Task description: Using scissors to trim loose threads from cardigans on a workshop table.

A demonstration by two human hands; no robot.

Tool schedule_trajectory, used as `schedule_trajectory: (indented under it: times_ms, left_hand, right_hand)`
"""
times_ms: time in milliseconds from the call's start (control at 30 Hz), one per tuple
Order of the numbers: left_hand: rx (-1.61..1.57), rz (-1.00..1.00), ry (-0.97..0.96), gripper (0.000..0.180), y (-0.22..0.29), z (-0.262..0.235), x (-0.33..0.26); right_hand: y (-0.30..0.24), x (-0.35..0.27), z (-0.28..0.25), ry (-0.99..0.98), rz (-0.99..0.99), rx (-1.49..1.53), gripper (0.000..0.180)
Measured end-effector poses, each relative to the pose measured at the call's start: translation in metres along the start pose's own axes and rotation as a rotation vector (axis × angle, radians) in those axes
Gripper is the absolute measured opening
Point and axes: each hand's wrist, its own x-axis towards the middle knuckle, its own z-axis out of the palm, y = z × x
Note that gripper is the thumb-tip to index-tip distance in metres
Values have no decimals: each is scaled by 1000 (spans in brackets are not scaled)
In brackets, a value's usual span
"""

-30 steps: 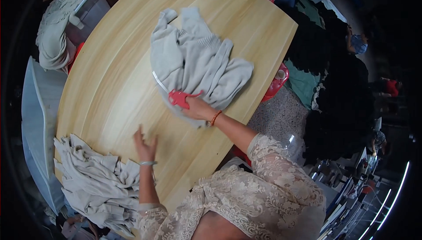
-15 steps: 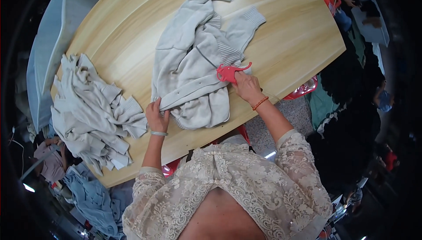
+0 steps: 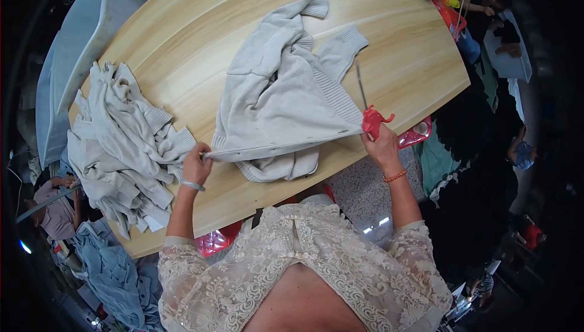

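Nearest, the left hand (image 3: 196,164) pinches one end of a buttonholed front band (image 3: 274,148); the right hand (image 3: 382,146), gripping a red-handled tool (image 3: 372,122), meets the other. The grey knit cardigan (image 3: 274,91) spreads beyond, sleeves far. Seemingly, the band is being straightened; next calls for steady tension.

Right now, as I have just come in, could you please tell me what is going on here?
A person holds one edge of a pale grey knit garment taut over the table, left hand at one end, right hand at the other. The right hand also holds a red-handled tool, its thin metal part pointing away from the person. A pile of similar knitwear lies on the left.
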Motion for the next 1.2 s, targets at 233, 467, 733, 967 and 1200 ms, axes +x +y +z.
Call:
schedule_trajectory:
  times_ms: [233, 467, 733, 967, 1200]
  left_hand:
    - [-176, 411, 686, 22, 94, -109, 141]
    - [-698, 860, 677, 28, 200, -149, 196]
    - [160, 456, 141, 37, -30, 12, 171]
    - [31, 218, 375, 43, -16, 50, 117]
    - [-115, 99, 282, 49, -17, 70, 125]
  right_hand:
    - [-53, 4, -97, 451, -222, 48, 13]
    - [-94, -51, -173, 506, -167, -15, 17]
    - [-71, -91, -10, -469, -132, -215, 20]
    - [-65, -87, 38, -274, -170, -315, 30]
    - [-113, -52, 56, -101, -255, -16, 50]
